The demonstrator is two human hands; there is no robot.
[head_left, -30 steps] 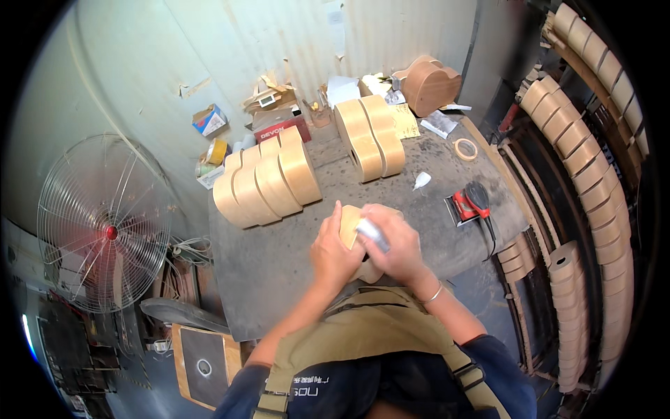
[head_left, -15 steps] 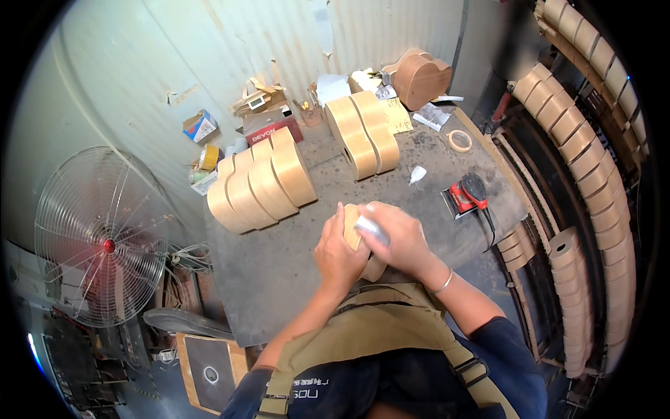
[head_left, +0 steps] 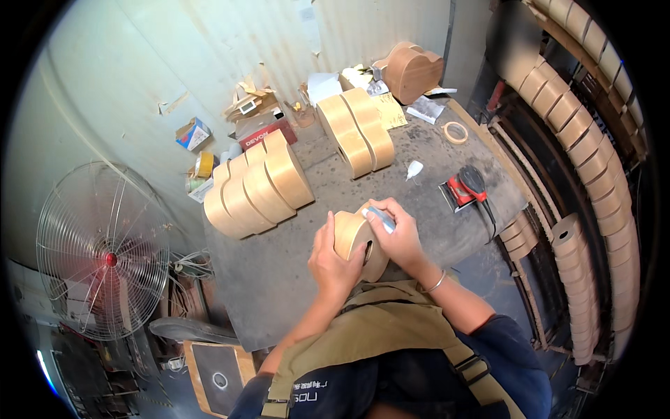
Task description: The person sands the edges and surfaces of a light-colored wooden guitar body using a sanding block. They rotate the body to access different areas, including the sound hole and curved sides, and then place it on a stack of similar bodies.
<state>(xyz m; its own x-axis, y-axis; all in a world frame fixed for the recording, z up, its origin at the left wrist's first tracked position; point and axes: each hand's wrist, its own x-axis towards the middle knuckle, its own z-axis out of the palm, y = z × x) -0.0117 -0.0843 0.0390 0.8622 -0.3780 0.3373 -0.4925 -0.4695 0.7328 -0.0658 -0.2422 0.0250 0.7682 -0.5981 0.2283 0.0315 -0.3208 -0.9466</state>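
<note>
Close to my waist, a small pale ukulele body (head_left: pixel 350 235) stands on its edge at the near side of the bench, its dark sound hole partly showing. My left hand (head_left: pixel 331 260) is wrapped round its left side, thumb near the hole. Between the fingers and thumb of my right hand (head_left: pixel 403 243) is a small grey-white block, perhaps a sanding pad (head_left: pixel 381 219), against the body's upper right rim. The lower part of the body is hidden by my hands and apron.
Pale ukulele bodies (head_left: pixel 255 185) stand in a row at left, others (head_left: pixel 356 133) at the back. A red and black sander (head_left: pixel 466 188), a white glue bottle (head_left: pixel 414 170) and a tape roll (head_left: pixel 456 133) lie on the grey bench (head_left: pixel 279 286). A caged fan (head_left: pixel 105 255) is at left.
The ukulele body has turned, so more of its curved side and the sound hole show. My right hand, blurred before, now holds the block farther right, at the rim.
</note>
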